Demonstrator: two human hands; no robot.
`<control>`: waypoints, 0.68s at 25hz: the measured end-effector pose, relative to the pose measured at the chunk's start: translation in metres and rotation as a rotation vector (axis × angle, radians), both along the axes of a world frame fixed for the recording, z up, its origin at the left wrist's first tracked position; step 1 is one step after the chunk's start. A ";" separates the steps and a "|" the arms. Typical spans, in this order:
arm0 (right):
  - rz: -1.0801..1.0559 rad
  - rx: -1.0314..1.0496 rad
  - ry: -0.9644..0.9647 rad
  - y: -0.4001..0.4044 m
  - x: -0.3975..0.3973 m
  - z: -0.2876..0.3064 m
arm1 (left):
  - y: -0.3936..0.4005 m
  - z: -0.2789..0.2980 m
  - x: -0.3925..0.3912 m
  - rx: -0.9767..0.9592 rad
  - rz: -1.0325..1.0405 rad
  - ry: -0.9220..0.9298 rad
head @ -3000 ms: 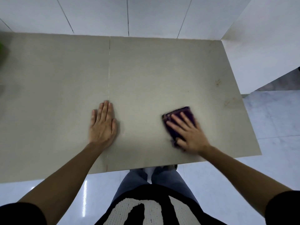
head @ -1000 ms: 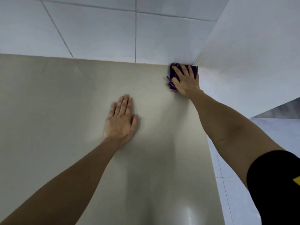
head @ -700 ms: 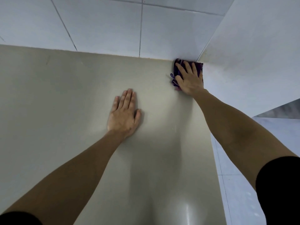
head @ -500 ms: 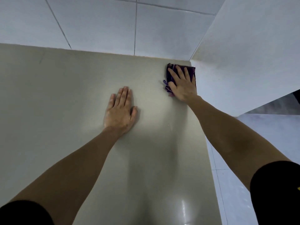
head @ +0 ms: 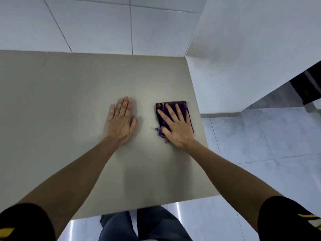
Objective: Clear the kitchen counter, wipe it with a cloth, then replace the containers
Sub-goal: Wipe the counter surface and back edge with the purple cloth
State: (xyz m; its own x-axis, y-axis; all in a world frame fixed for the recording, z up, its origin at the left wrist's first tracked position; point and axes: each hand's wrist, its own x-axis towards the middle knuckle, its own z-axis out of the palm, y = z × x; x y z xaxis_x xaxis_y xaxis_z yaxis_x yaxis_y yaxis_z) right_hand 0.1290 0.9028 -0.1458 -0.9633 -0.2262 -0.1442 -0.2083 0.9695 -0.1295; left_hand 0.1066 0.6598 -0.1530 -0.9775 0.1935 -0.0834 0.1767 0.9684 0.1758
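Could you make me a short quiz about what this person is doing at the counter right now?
1. True or false: the right hand presses flat on a purple cloth.
2. Where does the left hand rest?
A. On the bare counter, palm down
B. On the wall tiles
C. On a container
3. Fill in: the cloth lies near the counter's ____ edge.

Key:
1. True; the fingers are spread over it.
2. A
3. right
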 end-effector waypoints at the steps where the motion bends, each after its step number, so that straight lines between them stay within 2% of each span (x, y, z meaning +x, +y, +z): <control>1: 0.014 0.003 0.001 0.001 0.018 -0.001 | -0.002 0.000 0.025 0.013 0.013 0.005; 7: 0.037 -0.021 0.023 0.008 0.111 -0.004 | -0.009 -0.009 0.134 -0.024 -0.006 0.010; 11: 0.054 -0.018 0.041 0.009 0.159 -0.007 | -0.008 -0.012 0.148 -0.045 0.009 0.020; 17: 0.070 -0.017 0.026 0.008 0.165 0.001 | -0.008 -0.014 0.148 -0.028 0.012 0.024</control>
